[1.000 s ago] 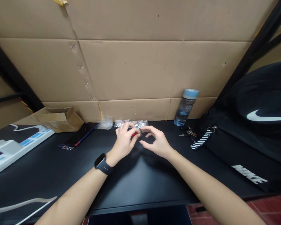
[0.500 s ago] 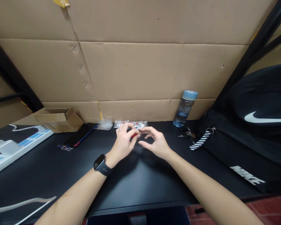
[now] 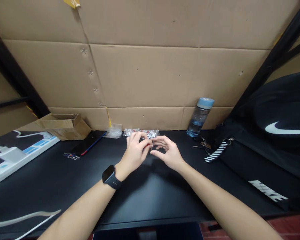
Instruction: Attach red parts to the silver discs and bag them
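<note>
Over the black table, my left hand (image 3: 135, 151) is closed, its thumb and fingers pinching a small red object (image 3: 147, 145). Most of that object is hidden by the fingers, so its kind does not show. A thin, shiny curved strip (image 3: 152, 145) sticks out of it toward the right. My right hand (image 3: 170, 153) is curled around the strip's side with thumb and fingers apart. Its fingertips are close to the strip; whether they touch it I cannot tell. Just behind my hands lie shiny clear packets (image 3: 153, 133) with red bits inside.
Left are a white power strip (image 3: 41, 145), an open cardboard box (image 3: 67, 128), a phone (image 3: 88, 145) and a clear plastic bag (image 3: 114, 132). Right are a blue-capped water bottle (image 3: 199, 118), keys (image 3: 204, 144) and a black backpack (image 3: 260, 160). A cardboard wall (image 3: 140, 76) stands behind.
The view has shifted slightly, so everything sits a little further right. The thin strip looked straight before and now appears curved. Both hands keep nearly the same pose.
</note>
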`<state>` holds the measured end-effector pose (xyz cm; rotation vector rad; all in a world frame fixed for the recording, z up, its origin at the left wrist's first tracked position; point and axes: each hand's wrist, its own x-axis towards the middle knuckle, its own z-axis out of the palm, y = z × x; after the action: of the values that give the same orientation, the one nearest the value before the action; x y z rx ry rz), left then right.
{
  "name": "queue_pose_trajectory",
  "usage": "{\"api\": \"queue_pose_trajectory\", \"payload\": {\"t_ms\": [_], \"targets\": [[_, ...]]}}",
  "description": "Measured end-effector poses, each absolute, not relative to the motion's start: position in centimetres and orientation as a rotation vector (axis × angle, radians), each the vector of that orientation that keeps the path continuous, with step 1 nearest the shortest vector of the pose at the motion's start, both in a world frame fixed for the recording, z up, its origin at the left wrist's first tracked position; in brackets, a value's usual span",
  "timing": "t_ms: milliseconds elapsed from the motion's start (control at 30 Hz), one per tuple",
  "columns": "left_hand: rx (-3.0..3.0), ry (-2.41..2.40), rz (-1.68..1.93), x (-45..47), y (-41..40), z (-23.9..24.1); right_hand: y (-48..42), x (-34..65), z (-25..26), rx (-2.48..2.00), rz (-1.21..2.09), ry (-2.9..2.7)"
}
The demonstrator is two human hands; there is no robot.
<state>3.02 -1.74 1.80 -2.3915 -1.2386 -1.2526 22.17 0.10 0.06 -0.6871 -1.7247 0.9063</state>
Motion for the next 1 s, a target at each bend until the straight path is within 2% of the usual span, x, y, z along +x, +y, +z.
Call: {"api": "queue_pose_trajectory", "payload": {"t_ms": [333,533,1000], "targets": [[-2.386,-1.300,-1.175,2.9,-2.0,2.3,0.5,22.4,-0.1,-0.687,0.941,-1.740],[-2.372,-1.280,-1.196,2.8,-2.1,2.5,0.8,23.3,0.8,-0.768,0.655,-1.972],[-2.507,-1.335,-1.294,1.9,-2.0,3.5,0.3,23.4,1.6,-0.774,0.558,-2.036]]}}
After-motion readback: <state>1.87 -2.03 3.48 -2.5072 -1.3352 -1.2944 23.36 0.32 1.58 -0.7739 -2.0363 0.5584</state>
